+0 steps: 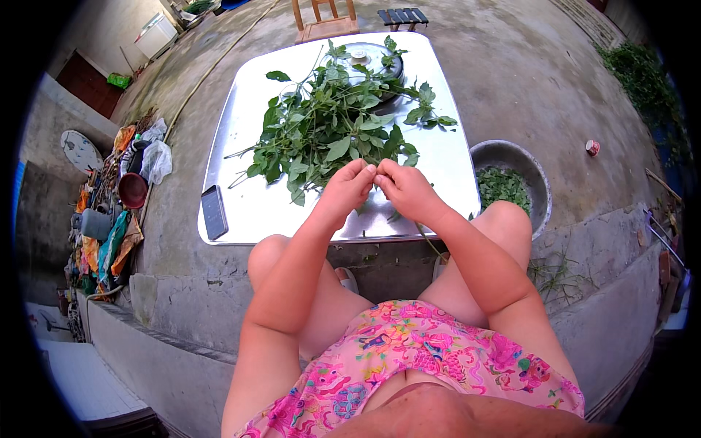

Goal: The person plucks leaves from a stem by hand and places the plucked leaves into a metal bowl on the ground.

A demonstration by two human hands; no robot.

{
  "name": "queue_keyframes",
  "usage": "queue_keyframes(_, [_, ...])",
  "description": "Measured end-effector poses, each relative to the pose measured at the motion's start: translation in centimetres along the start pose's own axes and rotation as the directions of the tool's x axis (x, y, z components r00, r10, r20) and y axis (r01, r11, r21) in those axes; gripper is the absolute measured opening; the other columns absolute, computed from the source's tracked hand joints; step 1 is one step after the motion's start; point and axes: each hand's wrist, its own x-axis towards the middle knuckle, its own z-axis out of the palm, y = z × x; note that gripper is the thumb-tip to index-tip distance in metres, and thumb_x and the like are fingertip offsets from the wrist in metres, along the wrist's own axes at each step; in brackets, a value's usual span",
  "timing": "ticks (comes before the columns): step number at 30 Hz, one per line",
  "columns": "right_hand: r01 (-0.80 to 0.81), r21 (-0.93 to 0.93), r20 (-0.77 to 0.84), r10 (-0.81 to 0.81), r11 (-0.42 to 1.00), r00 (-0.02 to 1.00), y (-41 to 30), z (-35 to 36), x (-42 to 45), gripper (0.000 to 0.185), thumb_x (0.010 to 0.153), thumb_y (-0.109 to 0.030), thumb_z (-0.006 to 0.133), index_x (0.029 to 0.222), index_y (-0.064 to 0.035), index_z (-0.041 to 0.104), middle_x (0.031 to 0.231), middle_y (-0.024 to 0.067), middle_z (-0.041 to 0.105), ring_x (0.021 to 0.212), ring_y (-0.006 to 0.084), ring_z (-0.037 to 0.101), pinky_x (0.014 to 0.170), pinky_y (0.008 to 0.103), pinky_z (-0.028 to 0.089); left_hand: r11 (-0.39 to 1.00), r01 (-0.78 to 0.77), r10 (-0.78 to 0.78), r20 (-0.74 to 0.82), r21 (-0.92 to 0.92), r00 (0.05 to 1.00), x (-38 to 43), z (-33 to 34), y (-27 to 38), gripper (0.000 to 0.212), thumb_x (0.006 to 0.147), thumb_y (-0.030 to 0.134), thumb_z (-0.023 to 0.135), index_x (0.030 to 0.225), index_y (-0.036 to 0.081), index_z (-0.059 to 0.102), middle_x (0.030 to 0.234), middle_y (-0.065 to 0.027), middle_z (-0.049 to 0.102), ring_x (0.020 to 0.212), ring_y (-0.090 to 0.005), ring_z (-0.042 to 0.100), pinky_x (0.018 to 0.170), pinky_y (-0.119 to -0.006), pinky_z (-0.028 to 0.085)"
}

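Observation:
My left hand [349,186] and my right hand [406,186] meet over the near part of a shiny metal-topped table [263,219], fingertips pinched together. A thin green stem [431,243] runs out below my right wrist past the table edge, apparently held in the right hand. Whatever is between the left fingertips is too small to make out. Just beyond my hands lies a large heap of leafy green stems [328,120]. It partly covers a round pan with a glass lid [372,57]. Right of the table, a metal basin [539,180] holds plucked green leaves [501,186].
A smartphone [214,212] lies at the table's near left corner. Bare stems [558,276] are scattered on the concrete at right. A wooden chair [327,27] and a small slatted stool [402,17] stand beyond the table. Piled clutter [109,219] lines the left side.

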Motion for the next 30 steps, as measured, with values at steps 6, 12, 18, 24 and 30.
queue_keyframes(6, [0.103, -0.107, -0.045, -0.108, 0.989, 0.993, 0.4, 0.2, 0.0, 0.018, 0.095, -0.02, 0.057, 0.091, -0.0022, 0.055, 0.079, 0.0217, 0.062, 0.077, 0.0439, 0.059, 0.065, 0.0473, 0.045, 0.986, -0.029, 0.035, -0.031, 0.166, 0.999, 0.2, 0.1, -0.7, 0.021, 0.104, 0.029, 0.052, 0.091, 0.012, 0.051, 0.068, 0.0069, 0.039, 0.054, -0.0019, 0.03, 0.046, -0.02, 0.022])
queue_keyframes(12, [-0.076, 0.294, 0.108, 0.046, 0.953, 0.993, 0.9, -0.4, 0.4, 0.016, 0.095, -0.017, 0.059, 0.087, -0.0033, 0.057, 0.065, 0.0058, 0.057, 0.061, 0.0161, 0.057, 0.058, 0.0326, 0.044, 0.978, 0.065, -0.033, 0.161, -0.198, 0.986, 0.0, -0.6, 0.1, 0.019, 0.104, 0.027, 0.051, 0.092, 0.013, 0.051, 0.066, 0.0071, 0.037, 0.053, -0.0025, 0.029, 0.046, -0.019, 0.023])
queue_keyframes(18, [-0.158, 0.583, 0.21, 0.04, 0.797, 0.977, 0.9, -0.6, 0.4, 0.014, 0.1, -0.012, 0.053, 0.088, -0.0058, 0.057, 0.073, -0.0015, 0.055, 0.067, 0.0063, 0.051, 0.064, 0.0244, 0.045, 0.906, 0.134, -0.029, 0.256, -0.401, 0.966, -0.1, -1.1, 0.1, 0.023, 0.103, 0.027, 0.051, 0.086, 0.012, 0.047, 0.066, 0.0052, 0.038, 0.053, -0.0035, 0.03, 0.046, -0.019, 0.024])
queue_keyframes(24, [-0.136, 0.54, 0.12, 0.083, 0.831, 0.989, 0.5, -0.4, 0.3, 0.016, 0.098, -0.016, 0.055, 0.087, -0.005, 0.058, 0.068, -0.0026, 0.055, 0.064, 0.0057, 0.053, 0.06, 0.0255, 0.044, 0.965, 0.033, -0.006, 0.104, -0.259, 0.995, -0.1, -0.4, 0.3, 0.023, 0.101, 0.026, 0.052, 0.085, 0.01, 0.047, 0.068, 0.0021, 0.044, 0.053, -0.0052, 0.033, 0.046, -0.02, 0.025])
queue_keyframes(30, [0.0, 0.027, -0.078, 0.002, 1.0, 0.997, 0.4, -0.3, 0.2, 0.018, 0.096, -0.02, 0.057, 0.091, -0.0035, 0.057, 0.073, 0.0136, 0.063, 0.064, 0.0273, 0.061, 0.06, 0.0376, 0.048, 0.999, 0.014, -0.015, -0.007, -0.039, 1.0, -0.3, -0.3, 0.4, 0.018, 0.101, 0.025, 0.048, 0.094, 0.009, 0.054, 0.073, 0.0016, 0.051, 0.055, -0.0051, 0.035, 0.048, -0.021, 0.025])
